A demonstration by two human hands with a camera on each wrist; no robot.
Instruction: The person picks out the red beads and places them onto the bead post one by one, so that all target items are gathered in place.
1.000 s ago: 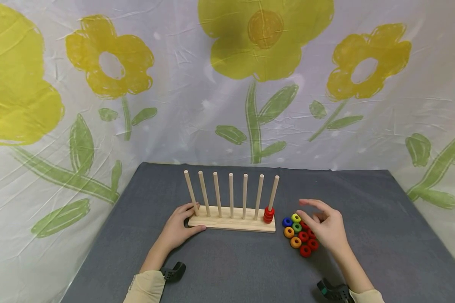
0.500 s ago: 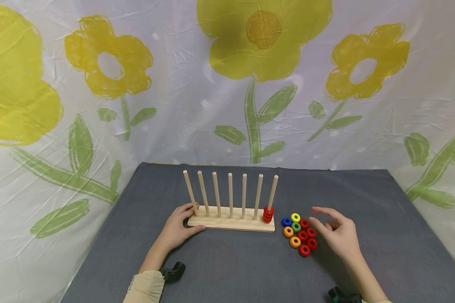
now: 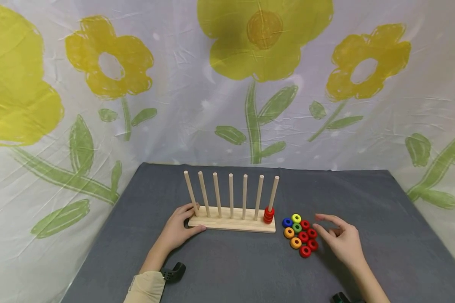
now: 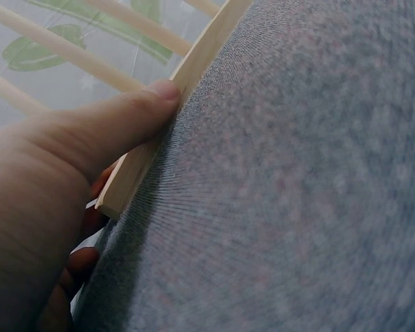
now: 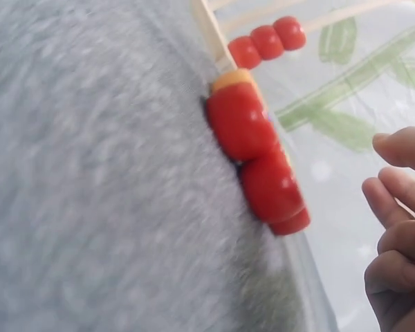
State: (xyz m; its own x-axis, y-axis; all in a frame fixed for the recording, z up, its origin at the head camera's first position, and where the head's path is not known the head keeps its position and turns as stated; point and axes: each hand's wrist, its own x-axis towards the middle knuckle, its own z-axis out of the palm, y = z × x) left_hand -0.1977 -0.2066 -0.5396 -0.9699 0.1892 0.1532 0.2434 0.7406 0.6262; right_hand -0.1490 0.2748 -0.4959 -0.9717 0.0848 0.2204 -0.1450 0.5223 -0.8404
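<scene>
A pale wooden peg rack [image 3: 233, 226] carries several upright pegs in a row. Its left end is held by my left hand [image 3: 177, 229], thumb along the front edge and fingers reaching behind; the left wrist view shows the thumb [image 4: 142, 111] pressed to the base. Three stacked red beads [image 3: 268, 215] sit at the foot of the rightmost peg. Right of the rack lies a cluster of loose ring beads: several red beads [image 3: 305, 251], two orange beads [image 3: 289, 237], a green bead [image 3: 299, 230], a blue bead [image 3: 284, 220] and a yellow bead [image 3: 296, 215]. My right hand [image 3: 343, 243] hovers beside them, holding nothing, thumb and index finger apart.
Everything stands on a table under a dark grey cloth [image 3: 227, 269]. A pale curtain with yellow flowers [image 3: 174, 105] hangs behind the table and along both sides. A black wrist device [image 3: 174, 272] sits on my left wrist.
My right hand has drawn back to the right and slightly nearer, uncovering the red beads it overlapped before. The left hand, rack and beads stay where they were.
</scene>
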